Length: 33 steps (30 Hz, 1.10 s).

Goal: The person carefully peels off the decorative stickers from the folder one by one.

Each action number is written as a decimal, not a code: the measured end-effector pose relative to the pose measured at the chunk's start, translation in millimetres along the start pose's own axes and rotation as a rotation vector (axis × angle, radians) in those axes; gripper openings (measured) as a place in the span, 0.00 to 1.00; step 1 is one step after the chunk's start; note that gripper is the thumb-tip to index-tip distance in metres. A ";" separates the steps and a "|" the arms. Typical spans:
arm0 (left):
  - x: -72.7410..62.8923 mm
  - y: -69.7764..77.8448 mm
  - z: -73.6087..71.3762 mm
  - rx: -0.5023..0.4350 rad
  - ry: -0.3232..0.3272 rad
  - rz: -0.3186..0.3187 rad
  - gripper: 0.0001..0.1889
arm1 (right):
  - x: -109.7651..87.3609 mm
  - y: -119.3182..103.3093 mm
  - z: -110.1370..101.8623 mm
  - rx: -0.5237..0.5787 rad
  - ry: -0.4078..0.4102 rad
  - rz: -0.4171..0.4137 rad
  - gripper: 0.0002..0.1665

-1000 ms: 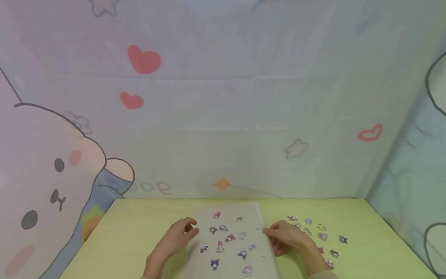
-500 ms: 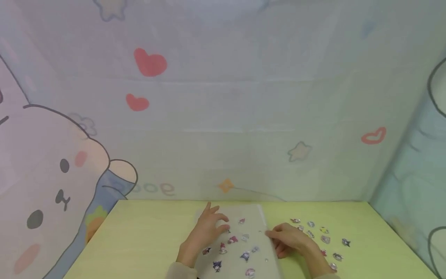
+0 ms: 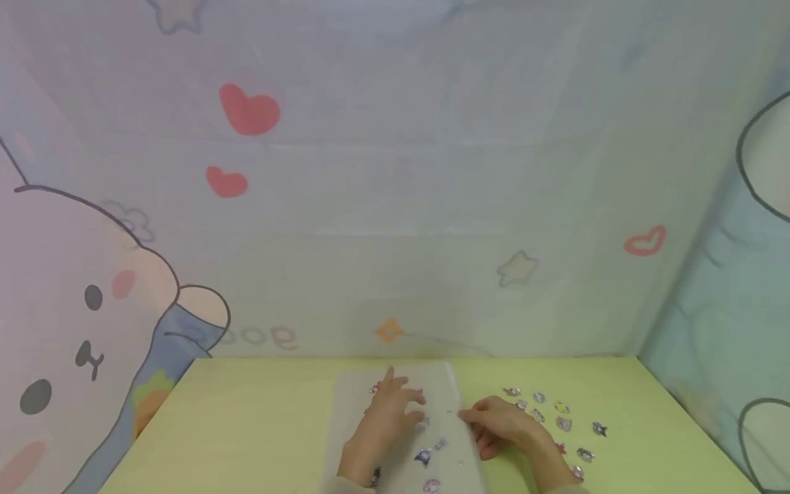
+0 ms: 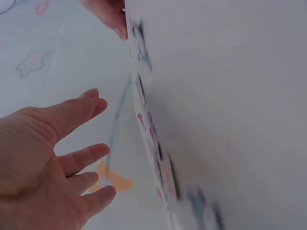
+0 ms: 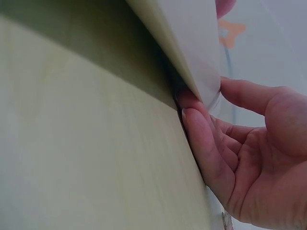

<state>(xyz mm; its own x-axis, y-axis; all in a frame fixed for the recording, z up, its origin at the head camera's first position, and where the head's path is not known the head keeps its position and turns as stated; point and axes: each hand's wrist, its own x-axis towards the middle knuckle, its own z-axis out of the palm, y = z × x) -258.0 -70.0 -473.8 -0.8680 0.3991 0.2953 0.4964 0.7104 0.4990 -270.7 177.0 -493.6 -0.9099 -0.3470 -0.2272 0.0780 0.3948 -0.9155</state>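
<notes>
A white sheet lies on the table, dotted with several small cartoon-character stickers, one of them a dark purple sticker. Above its left half is my left hand, fingers spread and hiding some stickers. In the left wrist view this left hand shows an empty palm beside the sheet's stickered face. At the sheet's right edge, my right hand pinches the border. The right wrist view shows its thumb against one face of the sheet and the other fingers tucked beneath the edge.
Right of the sheet, several loose stickers, including a grey-pink sticker, are scattered over the pale yellow table. Behind stands a printed fabric backdrop with hearts and stars. A large cartoon figure covers its left side.
My left hand has moved from beside the sheet's left edge rightward over its stickers. The right hand keeps its hold on the right edge. The head view has shifted slightly.
</notes>
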 end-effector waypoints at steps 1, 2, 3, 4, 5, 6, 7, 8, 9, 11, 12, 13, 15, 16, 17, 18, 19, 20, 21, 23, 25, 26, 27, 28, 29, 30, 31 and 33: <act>-0.6 -0.1 3.6 0.011 -0.002 0.004 0.08 | -0.4 1.1 1.2 -0.002 -0.001 0.004 0.18; -1.1 -0.2 6.7 0.024 -0.002 0.008 0.08 | -0.8 2.0 2.3 -0.004 -0.002 0.007 0.18; -1.5 -0.6 9.6 0.049 0.000 0.015 0.08 | -1.0 2.8 3.1 -0.006 -0.002 0.012 0.18; -1.6 -1.0 11.7 0.075 0.000 0.017 0.08 | -0.9 3.3 3.8 -0.006 -0.002 0.014 0.18; -1.4 -1.3 13.2 0.098 0.004 0.023 0.08 | -0.8 3.5 4.3 -0.006 -0.001 0.012 0.18; -1.0 -1.6 14.4 0.118 0.006 0.029 0.08 | -0.6 3.4 4.6 -0.007 0.002 0.012 0.18; -0.5 -1.5 15.0 0.130 0.005 0.033 0.08 | -0.3 3.3 4.6 -0.011 0.005 0.011 0.18; 0.3 -1.6 15.7 0.140 0.003 0.039 0.08 | -0.1 3.1 4.4 -0.014 0.009 0.011 0.18; 1.3 -1.5 16.1 0.148 -0.001 0.046 0.08 | 0.1 2.8 4.0 -0.017 0.013 0.014 0.18; 3.3 -1.0 17.1 0.162 -0.014 0.049 0.08 | 0.0 2.0 3.1 -0.023 0.021 0.016 0.18; 4.2 -0.6 17.6 0.168 -0.021 0.048 0.08 | 0.1 1.5 2.6 -0.025 0.025 0.018 0.18; 4.8 -0.1 18.1 0.175 -0.027 0.043 0.07 | 0.2 1.1 2.2 -0.025 0.027 0.019 0.18; 5.5 1.0 18.8 0.195 -0.031 0.034 0.06 | 0.1 0.1 1.7 -0.018 0.025 0.022 0.19; 5.4 1.6 19.3 0.203 -0.034 0.029 0.06 | -0.1 -0.2 1.6 -0.015 0.024 0.023 0.19; 5.3 2.3 19.5 0.209 -0.034 0.026 0.06 | -0.4 -0.3 1.7 -0.014 0.022 0.022 0.19; 5.1 2.9 20.0 0.209 -0.036 0.024 0.06 | -0.6 -0.3 1.7 -0.012 0.019 0.022 0.19; 5.1 3.6 19.8 0.210 -0.035 0.023 0.06 | -0.7 -0.6 1.8 -0.011 0.017 0.022 0.19; 5.0 4.2 19.7 0.210 -0.032 0.025 0.06 | -1.0 -1.0 2.0 -0.011 0.015 0.020 0.19; 5.0 4.8 19.6 0.209 -0.029 0.026 0.06 | -1.4 -1.3 2.2 -0.012 0.014 0.020 0.19; 5.1 5.7 19.7 0.212 -0.025 0.028 0.06 | -1.8 -1.5 2.5 -0.017 0.014 0.016 0.19; 5.3 6.6 19.6 0.216 -0.021 0.028 0.06 | -2.0 -1.8 2.6 -0.020 0.015 0.016 0.19; 5.4 7.1 19.6 0.219 -0.019 0.029 0.07 | -2.0 -1.9 2.5 -0.021 0.016 0.017 0.19; 5.7 7.3 19.7 0.221 -0.019 0.027 0.07 | -1.6 -1.8 2.4 -0.020 0.016 0.017 0.19; 6.0 7.5 19.9 0.226 -0.017 0.025 0.07 | -1.4 -1.7 2.3 -0.020 0.017 0.017 0.19; 6.4 7.6 20.0 0.234 -0.014 0.027 0.07 | -1.1 -1.6 2.1 -0.019 0.017 0.018 0.19; 6.6 8.0 20.4 0.239 -0.013 0.027 0.07 | -1.0 -1.8 2.1 -0.018 0.017 0.020 0.18; 7.4 7.9 20.9 0.250 -0.007 0.032 0.08 | -0.9 -1.7 1.9 -0.017 0.016 0.020 0.18; 8.4 8.0 21.7 0.266 0.002 0.038 0.08 | -0.7 -1.5 1.7 -0.013 0.015 0.020 0.18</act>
<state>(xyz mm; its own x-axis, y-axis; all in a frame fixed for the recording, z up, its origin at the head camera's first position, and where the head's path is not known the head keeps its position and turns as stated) -261.6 -48.5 -485.0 -0.8487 0.4277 0.3112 0.5082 0.8224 0.2557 -269.5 175.2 -492.6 -0.9142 -0.3262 -0.2405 0.0911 0.4128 -0.9062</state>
